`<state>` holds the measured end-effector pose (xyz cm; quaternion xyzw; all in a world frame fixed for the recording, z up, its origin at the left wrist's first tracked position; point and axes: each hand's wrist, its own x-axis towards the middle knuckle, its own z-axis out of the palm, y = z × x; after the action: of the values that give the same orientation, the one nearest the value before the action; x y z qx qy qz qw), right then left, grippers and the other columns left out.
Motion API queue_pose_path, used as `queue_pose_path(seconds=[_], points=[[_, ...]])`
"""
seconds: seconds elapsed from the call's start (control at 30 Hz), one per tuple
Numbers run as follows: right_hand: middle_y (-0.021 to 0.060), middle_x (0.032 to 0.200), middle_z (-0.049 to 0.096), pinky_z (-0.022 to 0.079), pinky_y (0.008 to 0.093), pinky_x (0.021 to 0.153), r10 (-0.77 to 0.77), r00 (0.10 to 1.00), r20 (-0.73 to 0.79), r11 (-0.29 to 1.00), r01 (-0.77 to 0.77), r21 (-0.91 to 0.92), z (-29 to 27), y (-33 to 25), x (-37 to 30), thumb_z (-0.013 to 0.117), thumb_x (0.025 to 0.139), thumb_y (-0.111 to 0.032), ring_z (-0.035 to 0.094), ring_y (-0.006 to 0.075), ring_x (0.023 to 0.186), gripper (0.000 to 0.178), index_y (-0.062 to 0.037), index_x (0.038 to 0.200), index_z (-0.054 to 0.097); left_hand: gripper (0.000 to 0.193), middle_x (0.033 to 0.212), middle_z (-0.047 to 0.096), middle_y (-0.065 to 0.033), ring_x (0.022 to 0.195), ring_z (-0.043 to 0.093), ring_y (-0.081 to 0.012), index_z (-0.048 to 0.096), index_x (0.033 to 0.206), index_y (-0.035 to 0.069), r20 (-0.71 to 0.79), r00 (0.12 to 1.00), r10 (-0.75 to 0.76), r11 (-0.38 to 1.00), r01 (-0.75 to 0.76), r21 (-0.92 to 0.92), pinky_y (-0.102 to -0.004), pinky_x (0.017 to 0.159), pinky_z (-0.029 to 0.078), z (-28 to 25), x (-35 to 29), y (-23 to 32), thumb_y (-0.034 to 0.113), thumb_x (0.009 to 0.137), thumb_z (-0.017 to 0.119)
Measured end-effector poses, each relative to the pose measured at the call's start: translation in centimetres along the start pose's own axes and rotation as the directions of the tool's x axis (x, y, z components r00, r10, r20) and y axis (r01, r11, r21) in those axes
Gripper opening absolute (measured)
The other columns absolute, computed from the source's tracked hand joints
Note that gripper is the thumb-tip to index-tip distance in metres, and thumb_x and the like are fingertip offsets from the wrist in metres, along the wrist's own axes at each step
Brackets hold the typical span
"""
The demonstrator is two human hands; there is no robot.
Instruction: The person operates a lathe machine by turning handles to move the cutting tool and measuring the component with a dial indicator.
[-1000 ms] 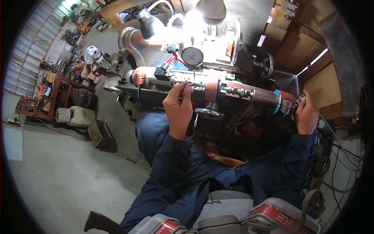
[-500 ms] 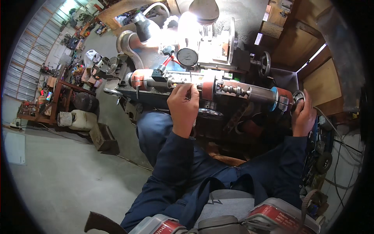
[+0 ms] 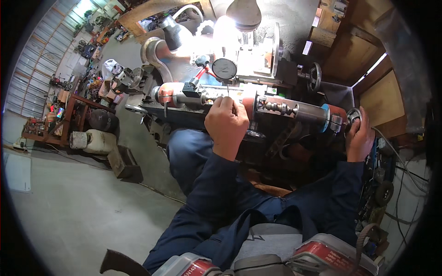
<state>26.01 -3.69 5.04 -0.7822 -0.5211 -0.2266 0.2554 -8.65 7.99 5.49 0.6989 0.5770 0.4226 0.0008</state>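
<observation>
Shaft was mounted, dial gauge stood beyond left hand | left grip hidden; right hand held handwheel | remainder unclear

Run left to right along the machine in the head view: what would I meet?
Leftmost handwheel → left orange clamp → black block → left hand → right-side silver sleeve → right orange clamp → right hand.
</observation>
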Motion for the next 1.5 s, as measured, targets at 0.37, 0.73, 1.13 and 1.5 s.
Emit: queue_pose_path(seconds=[0.37, 0.73, 1.13, 1.5], points=[[0.0141, 0.124, 0.067, 0.048, 0.0444, 0.089, -0.007, 1.000, -0.002, 1.000, 0.007, 0.016, 0.0, 0.1, 0.2, 0.050, 0.096, -0.013, 0.065, 0.0357, 0.108, 0.038, -0.0106, 0.132, 0.060, 0.011, 0.076, 0.065, -0.0173, 0.071, 0.063, -0.0385, 0.064, 0.082, -0.001, 0.069, 0.997, -0.038, 0.943, 0.059, -0.328, -0.0428, 0.065, 0.048, -0.6, -0.1, -1.1, 0.007, 0.088, 0.069], [0.0145, 0.122, 0.068, 0.050, 0.0447, 0.087, -0.014, 1.000, -0.013, 1.000, 0.014, 0.015, 0.1, 0.1, 0.1, 0.051, 0.096, -0.014, 0.067, 0.0368, 0.103, 0.037, -0.0102, 0.131, 0.061, 0.010, 0.071, 0.062, -0.0145, 0.064, 0.060, -0.0303, 0.064, 0.084, -0.001, 0.226, 0.959, 0.169, 0.904, -0.059, -0.424, -0.0391, 0.062, 0.045, -1.7, 1.3, -3.4, 0.005, 0.087, 0.071], [0.0183, 0.120, 0.068, 0.050, 0.0456, 0.089, -0.032, 0.998, 0.045, 0.993, 0.027, 0.113, -0.8, 0.3, 0.3, 0.053, 0.098, -0.017, 0.066, 0.0387, 0.102, 0.036, -0.0088, 0.133, 0.060, 0.012, 0.073, 0.062, -0.0163, 0.065, 0.059, -0.0354, 0.060, 0.083, -0.002, 0.283, 0.924, 0.258, 0.877, -0.102, -0.469, -0.0402, 0.060, 0.044, -2.1, 2.5, -4.2, 0.004, 0.088, 0.069], [0.0117, 0.124, 0.062, 0.044, 0.0336, 0.102, 0.064, 0.988, 0.144, 0.819, -0.134, 0.558, -1.5, 8.2, -3.6, 0.052, 0.104, -0.016, 0.057, 0.0215, 0.116, 0.029, 0.0003, 0.128, 0.060, 0.011, 0.074, 0.061, -0.0141, 0.064, 0.061, -0.0326, 0.062, 0.084, 0.001, -0.094, 0.996, 0.003, 0.922, -0.039, -0.386, -0.0389, 0.057, 0.047, -1.3, -0.7, -1.0, 0.006, 0.089, 0.070]])
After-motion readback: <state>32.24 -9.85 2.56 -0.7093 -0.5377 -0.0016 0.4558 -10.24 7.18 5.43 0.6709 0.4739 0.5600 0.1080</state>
